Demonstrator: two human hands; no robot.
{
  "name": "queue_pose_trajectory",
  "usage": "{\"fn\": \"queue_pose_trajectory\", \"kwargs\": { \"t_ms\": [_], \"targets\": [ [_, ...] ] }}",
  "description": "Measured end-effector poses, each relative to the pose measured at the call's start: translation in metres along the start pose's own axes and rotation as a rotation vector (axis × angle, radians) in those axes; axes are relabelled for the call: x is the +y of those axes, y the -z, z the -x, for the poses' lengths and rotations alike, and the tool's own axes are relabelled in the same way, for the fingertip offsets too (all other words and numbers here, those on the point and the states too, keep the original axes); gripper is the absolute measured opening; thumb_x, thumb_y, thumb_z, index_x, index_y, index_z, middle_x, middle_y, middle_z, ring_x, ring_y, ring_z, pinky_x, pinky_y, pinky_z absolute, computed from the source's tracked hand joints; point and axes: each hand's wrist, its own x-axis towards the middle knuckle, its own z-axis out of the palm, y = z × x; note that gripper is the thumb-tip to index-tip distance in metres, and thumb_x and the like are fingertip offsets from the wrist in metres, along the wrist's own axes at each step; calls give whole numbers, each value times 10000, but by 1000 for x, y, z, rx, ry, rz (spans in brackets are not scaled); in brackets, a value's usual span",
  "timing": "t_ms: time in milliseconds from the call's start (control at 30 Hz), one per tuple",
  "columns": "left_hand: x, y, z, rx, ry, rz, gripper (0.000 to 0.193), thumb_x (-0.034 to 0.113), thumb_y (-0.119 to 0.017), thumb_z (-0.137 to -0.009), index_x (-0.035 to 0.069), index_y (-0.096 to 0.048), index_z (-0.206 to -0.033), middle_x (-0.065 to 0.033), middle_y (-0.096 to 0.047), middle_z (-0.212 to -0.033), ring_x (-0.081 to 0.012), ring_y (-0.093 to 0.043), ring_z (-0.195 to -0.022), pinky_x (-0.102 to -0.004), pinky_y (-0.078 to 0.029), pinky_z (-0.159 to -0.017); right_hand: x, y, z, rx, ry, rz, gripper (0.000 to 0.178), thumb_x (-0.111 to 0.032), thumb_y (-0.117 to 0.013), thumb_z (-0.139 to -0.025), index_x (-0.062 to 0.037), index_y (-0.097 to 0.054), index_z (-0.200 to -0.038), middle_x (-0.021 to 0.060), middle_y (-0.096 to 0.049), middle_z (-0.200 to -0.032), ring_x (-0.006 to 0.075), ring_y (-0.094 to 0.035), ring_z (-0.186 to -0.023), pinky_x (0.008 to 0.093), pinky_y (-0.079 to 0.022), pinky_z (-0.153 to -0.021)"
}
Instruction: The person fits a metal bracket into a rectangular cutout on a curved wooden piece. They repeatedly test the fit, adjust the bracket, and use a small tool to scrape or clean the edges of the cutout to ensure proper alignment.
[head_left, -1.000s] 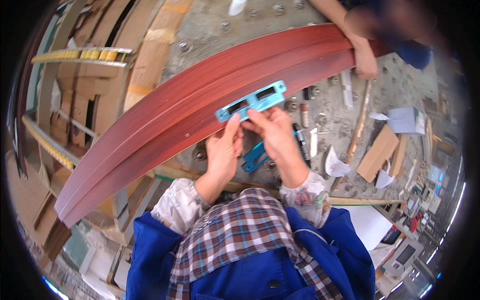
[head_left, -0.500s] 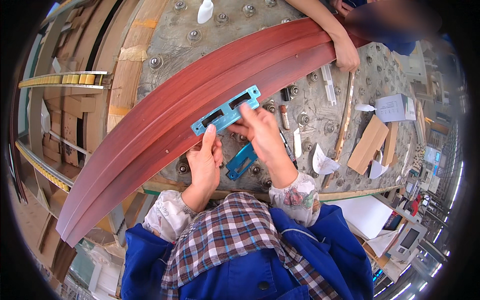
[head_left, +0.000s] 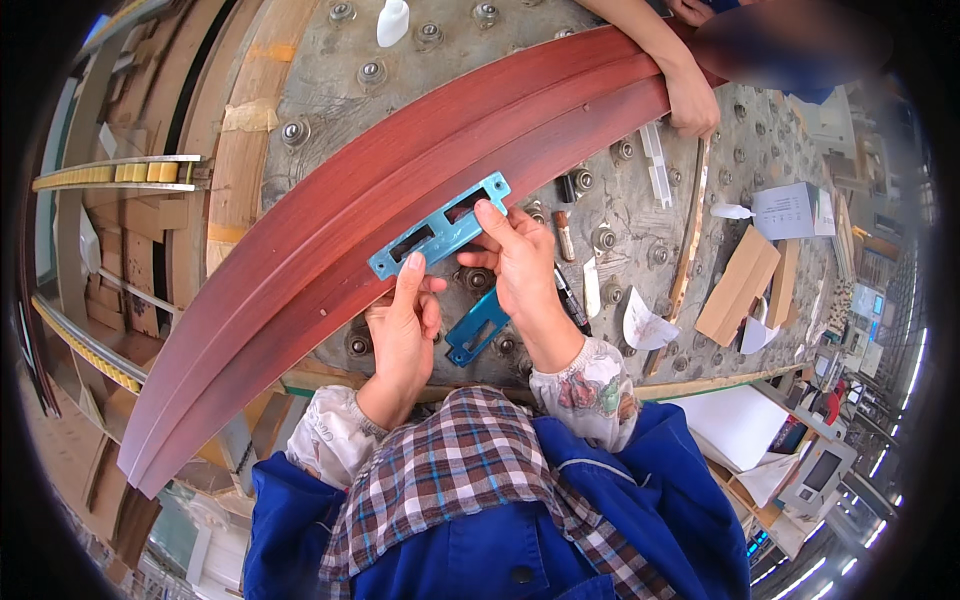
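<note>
The blue metal plate with two slots lies flat on the long curved red-brown wooden moulding, pinched between the left hand at its lower end and the right hand near its upper end. A second blue plate rests on the studded worktable beneath (just below the right hand). A co-worker's hand presses the moulding's far end; no containers show contents.

Second blue plate partly behind right hand; co-worker's blurred sleeve, perhaps blue.

Slotted plate lies on curved wood strip; 2nd plate below it, on studded table.
</note>
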Motion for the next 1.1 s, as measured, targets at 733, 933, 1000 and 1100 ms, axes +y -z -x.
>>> {"fn": "queue_pose_trajectory", "kwargs": {
  "t_ms": [733,933,1000,1100],
  "targets": [
    [2,-1,4,-66,25,115,248,247,-701,-931,109,-593,-1107,-94,-693,-949,-56,-459,-600,-190,-387,-539,-4,-8,-11,141,104,-16,257,-227,-651,-954,-19,-612,-1099,84,-684,-992,175,-691,-809,317,-597,-678],
    [-3,-3,-3,-26,-4,154,270,227,-715,-922,105,-582,-1123,-74,-674,-944,-63,-498,-601,-201,-408,-509,9,-2,0,-81,112,-171,297,-197,-609,-985,4,-557,-1197,96,-655,-1141,201,-662,-1025,370,-558,-881],
    [-4,-2,-4,-36,-1,141,286,230,-715,-922,98,-579,-1137,-82,-672,-959,-69,-504,-611,-204,-414,-512,8,-2,0,-60,104,-163,302,-185,-618,-976,15,-557,-1194,102,-658,-1132,217,-666,-1024,388,-557,-894],
    [-2,-2,-3,-47,10,118,310,233,-712,-924,86,-574,-1158,-97,-672,-962,-80,-518,-625,-210,-424,-514,4,-6,1,-27,89,-142,310,-178,-634,-963,24,-559,-1186,112,-663,-1109,230,-678,-991,395,-563,-890]
  ]
}}
